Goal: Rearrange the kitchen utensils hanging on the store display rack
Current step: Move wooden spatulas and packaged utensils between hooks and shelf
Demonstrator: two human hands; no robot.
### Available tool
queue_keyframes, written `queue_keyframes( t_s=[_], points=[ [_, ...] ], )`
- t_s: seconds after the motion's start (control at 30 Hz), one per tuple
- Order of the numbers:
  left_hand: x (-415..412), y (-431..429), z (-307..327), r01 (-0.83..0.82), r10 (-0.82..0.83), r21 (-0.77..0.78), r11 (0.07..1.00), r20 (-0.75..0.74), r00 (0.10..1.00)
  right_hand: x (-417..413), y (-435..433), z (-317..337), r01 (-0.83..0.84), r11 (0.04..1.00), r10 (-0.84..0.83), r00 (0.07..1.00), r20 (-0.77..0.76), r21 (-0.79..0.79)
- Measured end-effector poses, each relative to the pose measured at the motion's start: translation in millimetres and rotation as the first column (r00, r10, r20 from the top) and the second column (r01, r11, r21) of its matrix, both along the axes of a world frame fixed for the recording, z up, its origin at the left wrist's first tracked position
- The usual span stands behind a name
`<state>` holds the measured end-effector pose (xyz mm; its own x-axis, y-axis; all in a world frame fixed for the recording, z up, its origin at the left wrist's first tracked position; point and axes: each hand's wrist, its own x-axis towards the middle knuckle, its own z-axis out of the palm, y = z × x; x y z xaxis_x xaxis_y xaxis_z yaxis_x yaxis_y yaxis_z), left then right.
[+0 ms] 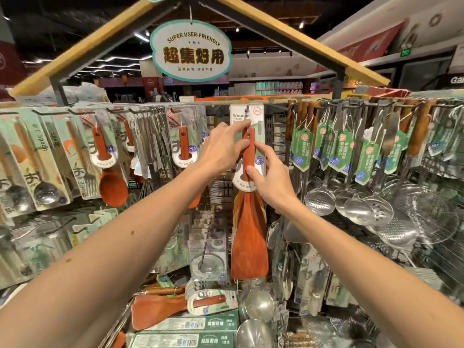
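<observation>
A red-brown wooden spatula (249,237) on a white card labelled "Wooden" (247,114) hangs at the middle of the display rack (276,104). My left hand (223,146) pinches the top of the spatula's handle and the card just below the hook. My right hand (270,177) holds the lower part of the card and the handle, thumb in front. Wooden spoons on cards (110,172) hang on hooks to the left. Steel skimmers and ladles (351,197) with green tags hang to the right.
A second carded wooden spatula (175,308) lies flat on boxes below. Steel bowls (258,306) and packaged strainers (208,257) crowd the lower shelf. Wire mesh strainers (421,212) hang at far right. An oval sign (190,50) hangs under the wooden roof frame.
</observation>
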<state>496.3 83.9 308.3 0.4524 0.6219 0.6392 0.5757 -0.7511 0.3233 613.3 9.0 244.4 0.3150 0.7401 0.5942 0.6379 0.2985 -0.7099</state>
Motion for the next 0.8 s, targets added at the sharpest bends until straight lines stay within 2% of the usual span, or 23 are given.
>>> queue_keyframes(
  t_s=[0.27, 0.33, 0.43, 0.6, 0.7, 0.8],
  points=[
    [-0.2, 18.8, -3.0, -0.065, 0.087, 0.112, 0.992, -0.204, 0.975, 4.9, 23.3, -7.1, 0.037, 0.994, -0.029, 0.996, 0.079, -0.105],
    [-6.2, 23.0, -5.9, -0.039, 0.07, 0.121, 0.992, -0.269, 0.961, 5.1, 20.6, -10.5, 0.013, 0.991, 0.001, 0.995, 0.096, -0.135],
    [-20.1, 23.1, -11.2, 0.038, 0.0, 0.128, 0.991, -0.279, 0.96, 4.2, 12.4, -21.1, 0.044, 0.98, -0.016, 0.99, 0.143, -0.195],
    [-60.2, 5.2, -25.8, 0.063, -0.003, 0.171, 0.983, -0.332, 0.943, -17.6, -12.9, -60.5, 0.159, 0.925, -0.073, 0.966, 0.247, -0.346],
    [-92.7, -16.1, -41.2, 0.087, -0.024, 0.147, 0.985, -0.382, 0.924, -47.8, -35.7, -91.6, 0.146, 0.925, -0.048, 0.96, 0.274, -0.351],
    [-138.1, -41.4, -67.9, 0.1, -0.05, 0.089, 0.991, -0.451, 0.891, -87.5, -59.5, -132.4, 0.08, 0.927, 0.005, 0.974, 0.225, -0.366]
  ],
)
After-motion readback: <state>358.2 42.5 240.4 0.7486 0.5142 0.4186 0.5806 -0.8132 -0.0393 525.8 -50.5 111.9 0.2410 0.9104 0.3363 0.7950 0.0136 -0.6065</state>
